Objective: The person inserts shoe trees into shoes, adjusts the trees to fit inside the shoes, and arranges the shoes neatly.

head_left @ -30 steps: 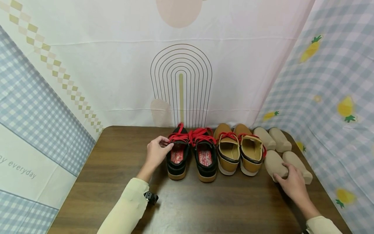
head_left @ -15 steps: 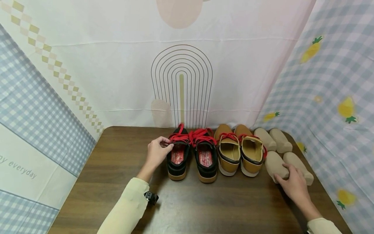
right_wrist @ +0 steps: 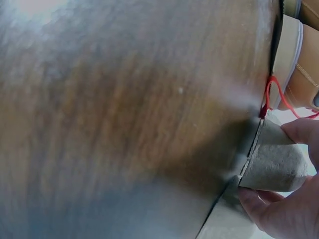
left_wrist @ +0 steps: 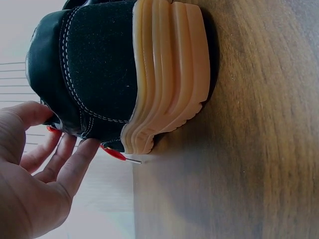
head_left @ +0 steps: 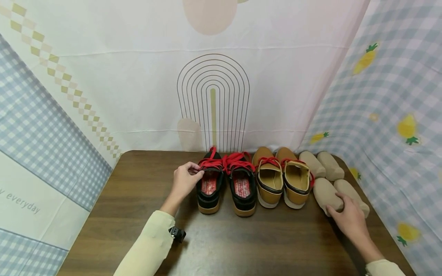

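Note:
At the left end of the shoe row, my left hand [head_left: 184, 180] pinches the collar of a black shoe [head_left: 208, 200] with red laces and a tan sole. In the left wrist view, the thumb is at the collar's edge and the other fingers lie against the shoe's side. My right hand [head_left: 350, 218] grips the blunt end of a beige foot-shaped shoe insert [head_left: 324, 193], thumb on one side and fingers on the other. A second insert [head_left: 348, 192] lies beside it, partly behind the hand. The right wrist view shows the gripped insert [right_wrist: 274, 169] on the table.
A second black shoe [head_left: 244, 202] and two tan shoes [head_left: 269, 198] with red laces stand between my hands. Two more beige inserts [head_left: 311, 161] lie at the back right corner. Patterned cloth [head_left: 148, 96] hangs behind the brown wooden table [head_left: 248, 245].
The right hand's thumb has shifted slightly right along the insert's end. The left hand and the shoes stay in place; the head view drifts a little.

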